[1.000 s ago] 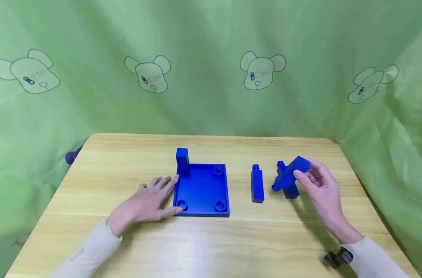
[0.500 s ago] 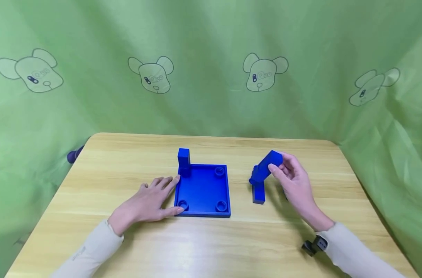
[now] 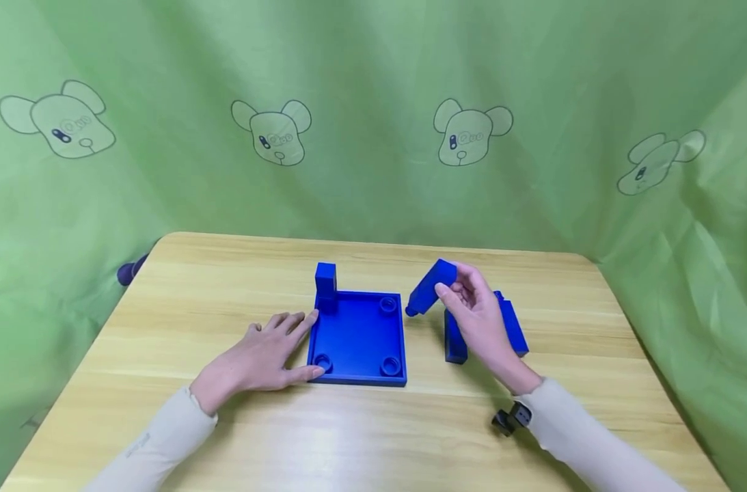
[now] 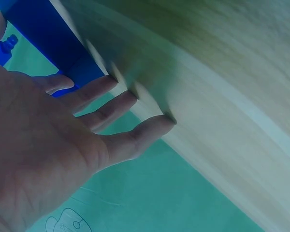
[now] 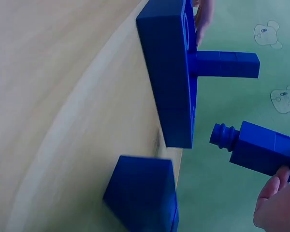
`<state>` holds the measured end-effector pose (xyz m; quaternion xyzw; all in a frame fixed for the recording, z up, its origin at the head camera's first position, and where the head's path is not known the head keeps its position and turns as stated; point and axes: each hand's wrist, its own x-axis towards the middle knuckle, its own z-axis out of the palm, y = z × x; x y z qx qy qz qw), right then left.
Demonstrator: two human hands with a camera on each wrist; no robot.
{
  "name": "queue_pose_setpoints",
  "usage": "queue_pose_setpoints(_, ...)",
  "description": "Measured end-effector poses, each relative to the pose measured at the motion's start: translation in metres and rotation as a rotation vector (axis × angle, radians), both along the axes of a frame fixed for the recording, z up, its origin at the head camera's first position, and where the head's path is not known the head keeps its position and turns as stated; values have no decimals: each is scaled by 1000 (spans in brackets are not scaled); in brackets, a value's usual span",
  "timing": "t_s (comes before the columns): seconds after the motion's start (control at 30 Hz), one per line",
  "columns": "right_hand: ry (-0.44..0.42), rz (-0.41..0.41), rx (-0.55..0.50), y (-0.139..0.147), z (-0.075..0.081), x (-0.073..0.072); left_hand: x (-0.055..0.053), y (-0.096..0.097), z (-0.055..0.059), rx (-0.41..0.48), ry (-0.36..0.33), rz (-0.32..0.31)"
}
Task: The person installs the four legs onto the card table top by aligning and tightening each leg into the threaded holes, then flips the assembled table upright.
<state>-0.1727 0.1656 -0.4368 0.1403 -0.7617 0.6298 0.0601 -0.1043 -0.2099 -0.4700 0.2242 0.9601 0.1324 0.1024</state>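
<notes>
A square blue tabletop piece (image 3: 357,338) with a raised rim lies on the table, round threaded sockets in three visible corners. At its far left corner a blue leg (image 3: 326,281) stands upright. My left hand (image 3: 259,355) rests at the piece's left side, fingers spread, thumb and a fingertip touching the rim. In my right hand (image 3: 480,314) I pinch a second blue leg (image 3: 431,287), tilted, its threaded end (image 5: 224,137) pointing down-left. That end hangs just right of the piece's far right corner, apart from it in the right wrist view.
Two more blue legs lie on the table to the right: one leg (image 3: 454,339) partly behind my right hand, another leg (image 3: 514,328) beyond my wrist. A green curtain (image 3: 373,171) surrounds the wooden table (image 3: 348,437) at the back and sides.
My right hand has carried the leg leftward, past the two lying legs, to near the square piece. My left hand and the upright leg stay where they were.
</notes>
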Motion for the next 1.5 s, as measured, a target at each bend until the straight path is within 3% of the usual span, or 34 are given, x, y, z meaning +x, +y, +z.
queue_pose_setpoints(0.47, -9, 45, -53, -27, -10, -10, 2, 1, -1, 7, -10, -3)
queue_pose_setpoints(0.83, -2, 86, -25, -41, -17, -19, 1, -2, -1, 6, -2, -3)
queue_pose_setpoints(1.17, -3, 110, 189, -44, -14, -25, 1, -2, 1, 5, -11, -2)
queue_pose_setpoints(1.5, 18, 110, 295, -47, -8, -25, 1, -1, 0, -3, -1, 8)
